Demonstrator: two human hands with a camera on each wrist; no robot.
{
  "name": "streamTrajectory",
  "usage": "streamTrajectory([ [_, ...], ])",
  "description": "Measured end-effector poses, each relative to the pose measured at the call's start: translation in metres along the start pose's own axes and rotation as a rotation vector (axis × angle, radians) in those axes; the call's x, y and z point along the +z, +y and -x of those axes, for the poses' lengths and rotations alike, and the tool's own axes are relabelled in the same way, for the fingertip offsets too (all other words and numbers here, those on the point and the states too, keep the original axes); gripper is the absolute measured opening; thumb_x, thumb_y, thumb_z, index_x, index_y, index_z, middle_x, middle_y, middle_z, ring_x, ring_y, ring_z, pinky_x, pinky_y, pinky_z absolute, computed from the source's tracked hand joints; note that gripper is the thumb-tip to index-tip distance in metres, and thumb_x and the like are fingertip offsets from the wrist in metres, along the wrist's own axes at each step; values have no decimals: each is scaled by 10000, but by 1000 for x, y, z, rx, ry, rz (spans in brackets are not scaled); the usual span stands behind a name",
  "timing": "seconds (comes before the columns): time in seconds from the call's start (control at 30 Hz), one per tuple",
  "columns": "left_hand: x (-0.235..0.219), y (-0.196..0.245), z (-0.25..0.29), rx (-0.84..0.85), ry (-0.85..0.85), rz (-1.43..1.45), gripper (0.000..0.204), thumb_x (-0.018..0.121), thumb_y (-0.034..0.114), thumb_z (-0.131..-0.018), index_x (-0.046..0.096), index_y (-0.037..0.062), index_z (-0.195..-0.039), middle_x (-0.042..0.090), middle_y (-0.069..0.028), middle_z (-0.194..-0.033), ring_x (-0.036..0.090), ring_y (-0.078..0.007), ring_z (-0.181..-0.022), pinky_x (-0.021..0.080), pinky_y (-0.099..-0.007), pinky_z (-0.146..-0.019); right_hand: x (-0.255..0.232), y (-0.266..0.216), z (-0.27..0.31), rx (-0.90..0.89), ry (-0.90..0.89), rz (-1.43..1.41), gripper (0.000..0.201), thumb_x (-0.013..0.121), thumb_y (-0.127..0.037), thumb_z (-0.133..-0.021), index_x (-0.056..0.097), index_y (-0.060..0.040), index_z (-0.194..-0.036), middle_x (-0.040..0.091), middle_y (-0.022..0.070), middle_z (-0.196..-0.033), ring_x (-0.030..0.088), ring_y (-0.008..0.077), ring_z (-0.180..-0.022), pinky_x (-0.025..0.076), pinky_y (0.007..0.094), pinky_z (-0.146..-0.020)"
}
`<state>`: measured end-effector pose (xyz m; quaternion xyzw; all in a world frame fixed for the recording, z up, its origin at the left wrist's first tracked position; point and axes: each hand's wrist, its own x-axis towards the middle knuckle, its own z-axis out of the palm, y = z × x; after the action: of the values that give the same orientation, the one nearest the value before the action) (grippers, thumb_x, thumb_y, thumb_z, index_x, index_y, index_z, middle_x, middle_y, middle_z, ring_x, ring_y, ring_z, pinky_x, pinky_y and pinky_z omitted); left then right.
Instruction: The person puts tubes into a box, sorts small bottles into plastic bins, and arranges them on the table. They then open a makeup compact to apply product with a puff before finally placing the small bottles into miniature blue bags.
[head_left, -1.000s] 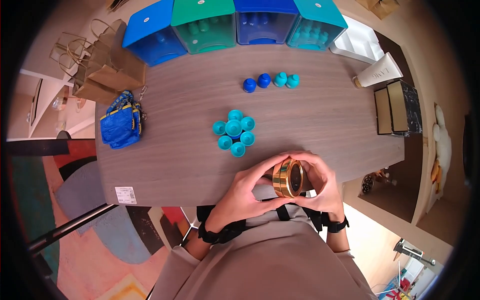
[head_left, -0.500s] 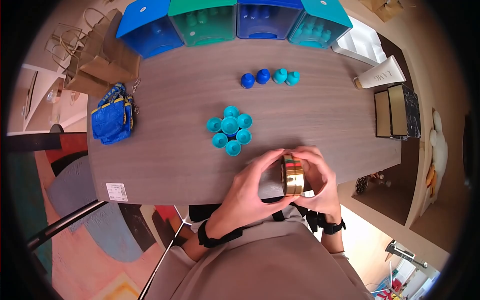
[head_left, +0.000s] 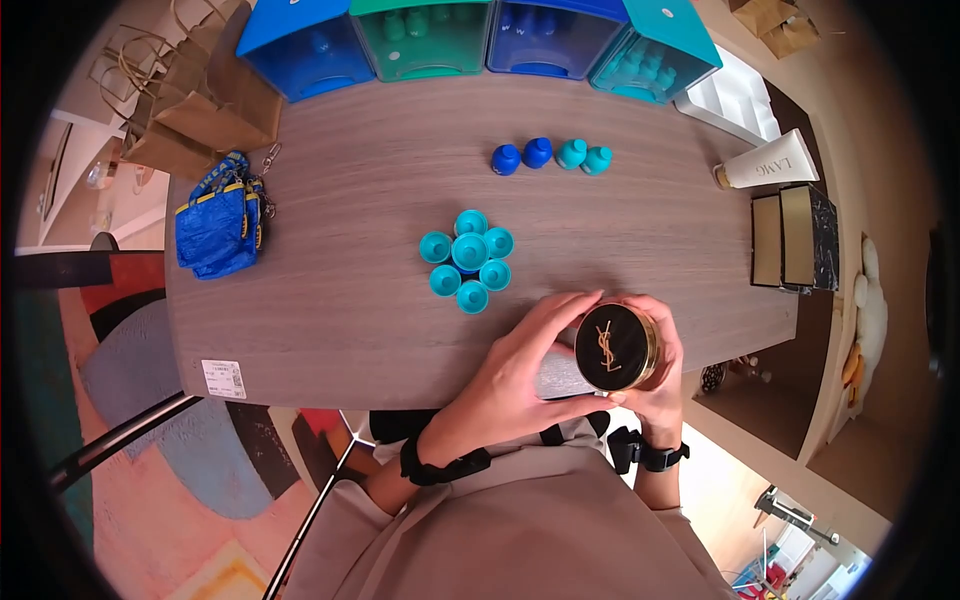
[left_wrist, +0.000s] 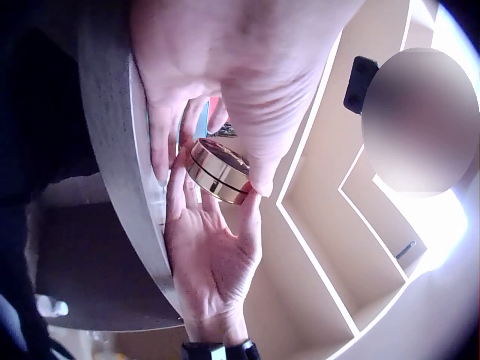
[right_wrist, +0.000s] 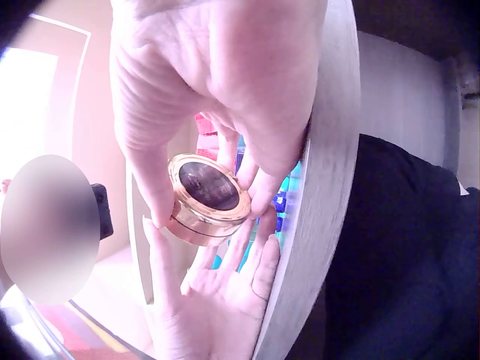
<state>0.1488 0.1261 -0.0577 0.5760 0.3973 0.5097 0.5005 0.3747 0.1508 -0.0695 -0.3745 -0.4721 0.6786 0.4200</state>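
Observation:
A round gold cosmetic compact (head_left: 612,347) with a black lid and a gold letter monogram is held between both hands, close over the table's front edge. My right hand (head_left: 662,395) grips its right side, the thumb on the near edge and the fingers curled round the far one. My left hand (head_left: 515,370) curves round the left side, thumb and fingertips at the rim. In the left wrist view the left thumb meets the edge of the compact (left_wrist: 217,171). The right wrist view shows the compact (right_wrist: 208,199) tilted between the right thumb and fingers.
Several teal cups (head_left: 471,252) form a flower shape on the table (head_left: 330,300). Behind stand small blue and teal bottle-shaped pieces (head_left: 571,153). Lidded boxes (head_left: 420,45) line the back, a blue bag (head_left: 215,230) lies left, a white tube (head_left: 765,160) and dark boxes (head_left: 800,238) right.
The compact has turned in the hands, from edge-on to its black monogrammed lid facing the head camera. It has shifted slightly right, together with the hands.

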Motion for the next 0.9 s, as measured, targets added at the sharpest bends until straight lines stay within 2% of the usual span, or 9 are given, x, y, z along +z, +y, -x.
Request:
streamTrajectory([
  [0.17,-4,-2,0,-2,-28,5,909,950,144,-856,476,13,-1621,531,-194,-1626,642,-315,-1398,653,-395,-1024,7,4,-4,-139,-78,165,983,1042,-124,-706,519,-18,-1533,558,170,-1535,542,291,-1460,443,431,-1227],
  [0.4,-4,-4,5,-30,-1,37,859,927,90,-848,513,1,-1596,586,-215,-1579,692,-313,-1339,649,-404,-1025,15,-6,-4,-131,-82,222,927,992,-56,-736,521,-1,-1531,522,183,-1565,525,307,-1476,418,458,-1253],
  [0.5,-4,-8,6,11,9,0,866,936,95,-827,531,-7,-1585,605,-232,-1549,700,-325,-1324,638,-411,-1030,9,-9,-3,-135,-131,258,912,975,-36,-736,525,-4,-1527,551,189,-1534,536,305,-1467,431,445,-1235],
  [0.57,-4,-7,5,48,8,-38,869,937,97,-818,537,-12,-1582,618,-238,-1527,705,-334,-1312,630,-417,-1033,7,-10,0,-154,-119,389,879,973,-31,-732,531,-12,-1491,586,203,-1490,568,301,-1432,457,433,-1200],
  [0.67,-3,-2,0,101,-13,-108,862,929,98,-809,552,-19,-1576,642,-221,-1508,699,-306,-1314,607,-425,-1063,8,-1,2,-213,-79,286,851,988,-39,-719,538,-30,-1442,612,214,-1459,597,300,-1391,473,429,-1172],
  [0.73,-3,2,-1,63,-33,-139,850,935,120,-806,561,-24,-1556,660,-225,-1473,703,-333,-1306,577,-436,-1088,9,3,5,-229,-63,245,845,990,-38,-717,538,-39,-1431,603,223,-1470,602,301,-1384,478,432,-1169],
  [0.9,-1,0,3,-30,-18,-64,909,960,155,-785,530,-12,-1569,682,-213,-1428,712,-327,-1283,592,-431,-1072,13,0,6,-261,-21,263,837,977,-20,-723,541,-56,-1436,575,235,-1506,593,313,-1403,479,439,-1177],
])
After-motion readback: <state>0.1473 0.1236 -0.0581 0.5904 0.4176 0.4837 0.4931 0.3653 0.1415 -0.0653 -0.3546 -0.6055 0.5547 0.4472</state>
